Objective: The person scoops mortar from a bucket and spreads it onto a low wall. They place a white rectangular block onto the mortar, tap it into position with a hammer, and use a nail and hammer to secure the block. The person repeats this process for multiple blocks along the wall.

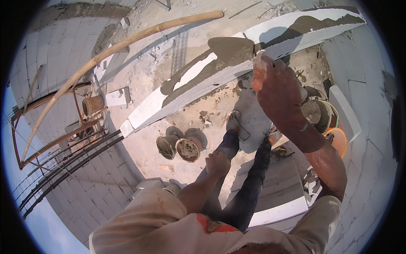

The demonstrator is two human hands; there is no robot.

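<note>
My right hand [277,80] is closed round the mostly hidden handle of a trowel, held over a low wall of white blocks [186,106]. The trowel's broad, mortar-grey blade [231,50] lies flat against the wall's top, to the left of my fist. Wet grey mortar [306,27] coats part of the top on both sides of the blade, with bare white block showing between patches. Lower down, my left hand [218,164] rests on my left leg near the knee, fingers curled, with nothing visible in it.
Two buckets [188,149], one holding mortar, stand left of my feet. More buckets [317,114] and a loose white block [344,113] are at the right by a block wall [368,139]. A bamboo pole [114,48] crosses the far left, above a rusty metal frame [55,129].
</note>
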